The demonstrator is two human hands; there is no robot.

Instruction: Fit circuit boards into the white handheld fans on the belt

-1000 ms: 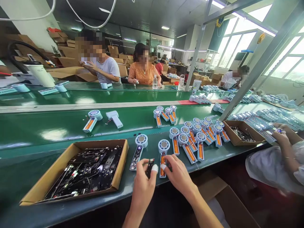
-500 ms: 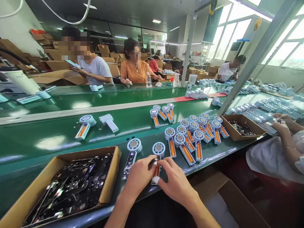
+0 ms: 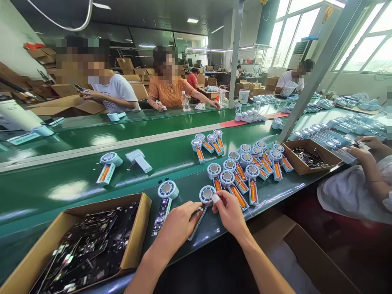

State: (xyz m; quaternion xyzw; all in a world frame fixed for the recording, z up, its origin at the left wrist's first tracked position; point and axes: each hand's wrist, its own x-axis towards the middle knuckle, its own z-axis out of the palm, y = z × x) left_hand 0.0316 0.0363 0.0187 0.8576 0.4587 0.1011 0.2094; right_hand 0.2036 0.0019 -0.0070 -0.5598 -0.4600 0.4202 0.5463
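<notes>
My left hand (image 3: 175,228) and my right hand (image 3: 228,210) are closed around one small hand-held fan body (image 3: 206,195), with a round pale-blue head and an orange battery in its open handle, lying at the near edge of the green table. The left fingers press on the handle. The right hand, with white tape on a fingertip, pinches near the round head. Just left of it lies another fan body (image 3: 164,196) with a dark circuit board fitted in its handle. A cardboard box of black circuit boards (image 3: 134,241) stands at the near left.
Several more fan bodies with orange batteries (image 3: 245,171) lie in rows to the right, others on the green conveyor belt (image 3: 76,192). A second cardboard box (image 3: 309,157) stands by a co-worker's hands (image 3: 361,151) at right. People sit across the belt. A slanted metal post (image 3: 309,85) rises at right.
My left hand carried a small black board onto the fan's handle and now presses there. My right hand slid from the handle up toward the round head. The view shifted left and down.
</notes>
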